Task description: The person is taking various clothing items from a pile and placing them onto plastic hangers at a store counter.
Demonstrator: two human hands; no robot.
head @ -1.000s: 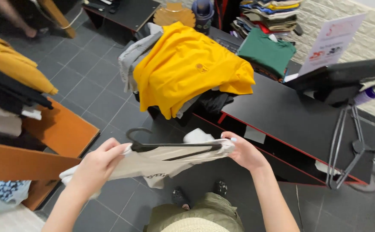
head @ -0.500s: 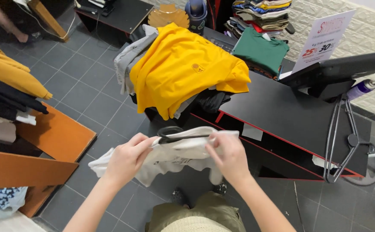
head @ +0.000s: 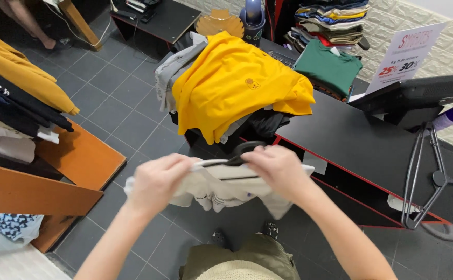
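A cream printed T-shirt (head: 221,189) hangs on a black clothes hanger (head: 242,154) in front of my body. My left hand (head: 156,184) grips the shirt's left shoulder over the hanger arm. My right hand (head: 278,168) holds the right shoulder close to the hanger's hook. The two hands are close together, and the shirt bunches and droops below them. Behind it, a yellow T-shirt (head: 237,85) lies spread on a pile of clothes at the end of a black desk (head: 351,140).
A green shirt (head: 330,65) and a stack of folded clothes (head: 332,18) lie at the back. A monitor (head: 418,98), a paper sign (head: 405,54) and several empty hangers (head: 426,176) are on the right. Hanging garments (head: 14,103) over orange wooden shelving (head: 65,171) fill the left.
My hands have come closer together along the hanger, and the shirt has gone from stretched flat to bunched. The hanger has shifted right, nearer the desk.
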